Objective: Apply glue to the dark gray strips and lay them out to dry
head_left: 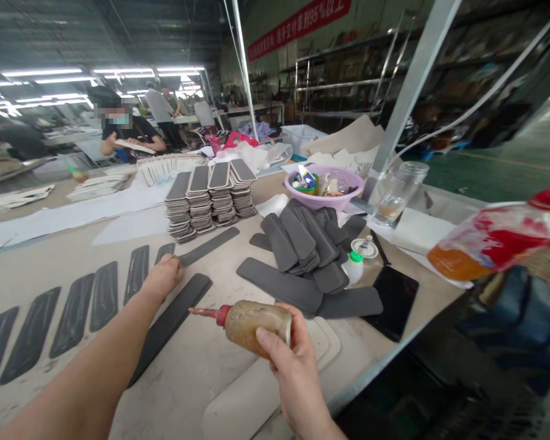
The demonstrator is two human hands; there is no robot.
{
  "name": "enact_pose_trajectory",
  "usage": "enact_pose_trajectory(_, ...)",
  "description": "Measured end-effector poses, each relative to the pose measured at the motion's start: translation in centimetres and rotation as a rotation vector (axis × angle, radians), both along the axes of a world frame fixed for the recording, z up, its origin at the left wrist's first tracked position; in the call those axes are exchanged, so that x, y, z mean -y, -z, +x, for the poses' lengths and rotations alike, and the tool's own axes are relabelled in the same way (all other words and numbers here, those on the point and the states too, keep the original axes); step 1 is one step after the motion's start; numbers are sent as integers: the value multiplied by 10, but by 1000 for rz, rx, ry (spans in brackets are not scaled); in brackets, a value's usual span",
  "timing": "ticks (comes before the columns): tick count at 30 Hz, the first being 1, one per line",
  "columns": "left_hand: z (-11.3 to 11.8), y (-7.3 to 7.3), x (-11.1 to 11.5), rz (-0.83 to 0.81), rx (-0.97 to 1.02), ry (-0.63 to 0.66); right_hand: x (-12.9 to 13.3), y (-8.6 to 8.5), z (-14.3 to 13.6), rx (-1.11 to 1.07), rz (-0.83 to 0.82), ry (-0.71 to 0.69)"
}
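My right hand (286, 351) is wrapped around one brown squeeze bottle (256, 324), fingers and thumb closed on its base, the red nozzle pointing left; everything else is placed from this bottle. Beyond it and to the left, my left hand (162, 278) is at the near end of one dark strip (211, 246); the fingers are curled out of sight, so I cannot tell whether they pinch it or only rest there.

Farther left of the bottle lies a row of six dark pieces (72, 315), spaced apart. Most show glossy streaks, so I judge these coated. Between that row and the bottle, partly under my forearm, is a longer dark strip (174, 324) that looks dull.

Just beyond the bottle and to its right is one heap of dark pieces (297, 235), overlapping too much to count; with no gloss visible, they seem left to do. Farther beyond the bottle stand four neat stacks (211, 195) of pale-edged dark pieces, which look finished.

To the bottle's right are one phone (396, 299) and one green-capped small bottle (355, 267); beyond these sits one purple basin (323, 198).
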State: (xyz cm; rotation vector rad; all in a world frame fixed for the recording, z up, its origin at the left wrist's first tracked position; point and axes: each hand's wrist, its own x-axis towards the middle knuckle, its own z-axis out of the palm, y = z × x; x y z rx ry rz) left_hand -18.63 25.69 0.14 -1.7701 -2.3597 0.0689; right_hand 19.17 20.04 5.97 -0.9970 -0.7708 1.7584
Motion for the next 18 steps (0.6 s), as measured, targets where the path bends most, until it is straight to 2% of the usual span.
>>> enact_pose_trajectory(6, 3, -5, -14, -58, -10, -82, 2, 4, -2, 9, 17, 10)
enact_pose_trajectory(11, 6, -14, -16, -32, 41, -265, -1, 2, 2, -5, 18, 37)
enact_pose_trajectory(14, 16, -27, 2, 10, 98, -278, -3, -1, 6, -18, 28, 72)
enact_pose_trajectory(18, 38, -42, 50, -161, 240, -201, -4, -7, 13, 1, 18, 99)
